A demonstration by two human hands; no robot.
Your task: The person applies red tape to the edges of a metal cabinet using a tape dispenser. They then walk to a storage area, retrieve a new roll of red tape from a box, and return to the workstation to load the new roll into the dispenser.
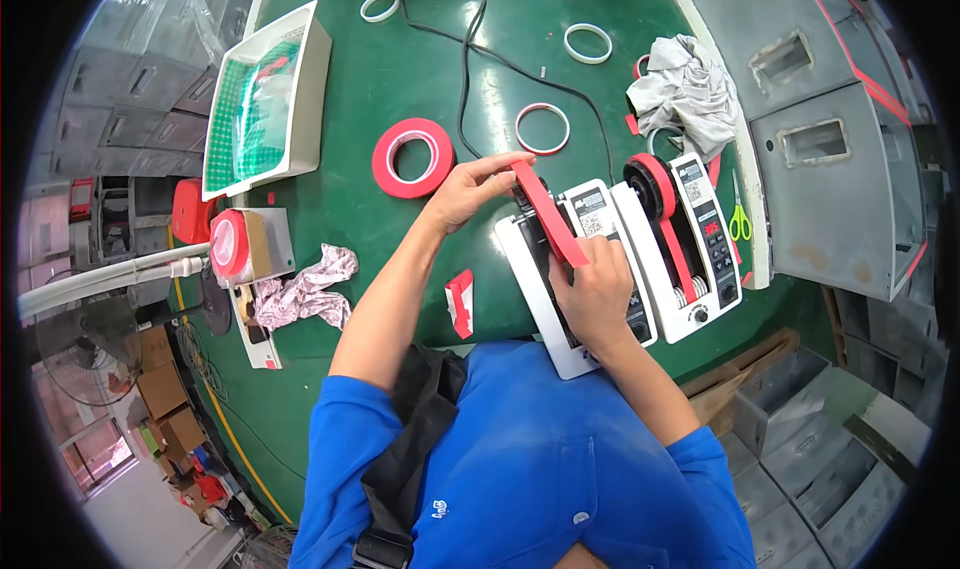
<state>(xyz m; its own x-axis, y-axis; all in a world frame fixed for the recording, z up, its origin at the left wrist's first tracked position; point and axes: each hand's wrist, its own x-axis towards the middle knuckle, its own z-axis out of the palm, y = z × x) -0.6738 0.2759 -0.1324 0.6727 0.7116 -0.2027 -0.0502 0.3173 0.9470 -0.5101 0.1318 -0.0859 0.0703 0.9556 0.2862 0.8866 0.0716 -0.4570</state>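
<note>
Between my two hands a strip of red tape (546,211) runs slantwise over the left white tape dispenser (528,287). My left hand (468,195) pinches its far end with thumb and fingertips. At its near end the fingers of my right hand (600,287) are closed on the tape, covering part of the dispenser. Just to the right stands a second white tape dispenser (690,314), with a red tape roll (652,184) on its black wheel and red tape leading toward its front rollers. A large red tape roll (383,159) lies flat left of my left hand.
A white bin (318,79) stands at the far left. Empty tape rings (588,60), a black cable (468,44) and a grey rag (690,84) lie toward the back. Yellow-green scissors (739,223) rest at the right edge; a pink patterned cloth (310,294) lies left.
</note>
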